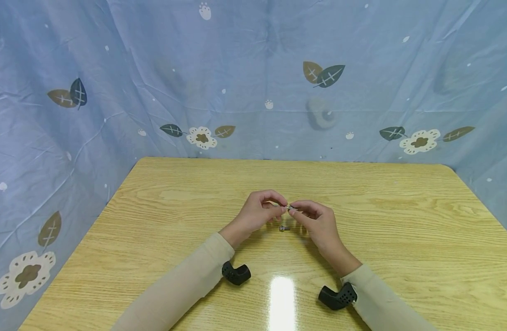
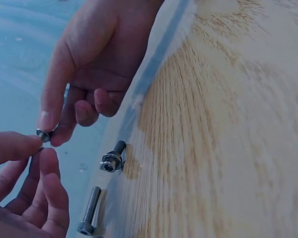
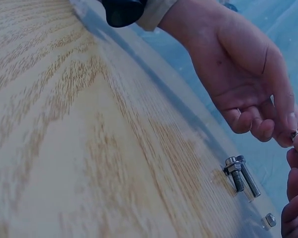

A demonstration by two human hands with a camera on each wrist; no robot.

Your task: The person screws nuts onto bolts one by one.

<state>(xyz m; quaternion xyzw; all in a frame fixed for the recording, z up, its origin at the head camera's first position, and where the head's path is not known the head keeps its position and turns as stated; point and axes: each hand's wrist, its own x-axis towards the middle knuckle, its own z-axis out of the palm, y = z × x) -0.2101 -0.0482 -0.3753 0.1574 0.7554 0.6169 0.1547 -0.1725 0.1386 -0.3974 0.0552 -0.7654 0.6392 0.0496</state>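
Observation:
My left hand and right hand meet fingertip to fingertip over the table. Between them, thumbs and forefingers pinch a small metal fastener, mostly covered by the fingertips; its exact kind I cannot tell. Just nearer than the hands lies a bolt with a nut and washer on it. In the left wrist view a plain socket-head bolt lies next to that one, close to the left fingers. The right wrist view also shows a loose nut on the table, beside the right fingers.
The wood-grain table spreads around both hands, with a bright light reflection near its front. A blue patterned curtain hangs behind and at the sides. Black camera mounts sit at both wrists.

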